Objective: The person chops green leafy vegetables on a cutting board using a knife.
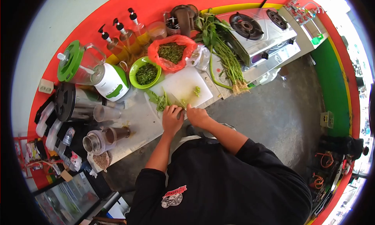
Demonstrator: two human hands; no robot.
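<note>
My left hand (173,117) is closed around the stems of some leafy greens (160,101), at the near edge of a white cutting board (183,83). Right beside it, my right hand (198,116) is closed on what looks like a knife (179,99), its pale blade lying over the board and hard to make out. Small cut green pieces (196,91) lie on the board. Just beyond stand a green bowl (133,73) of chopped greens and a red plastic bag (191,49) with more chopped greens inside.
A rooted bunch of greens (228,61) lies to the right, beside a gas stove (269,37). Pump bottles (127,39) line the wall. On the left are a green-and-white blender (111,82), a clear cup (107,113) and a brown-filled jar (113,136).
</note>
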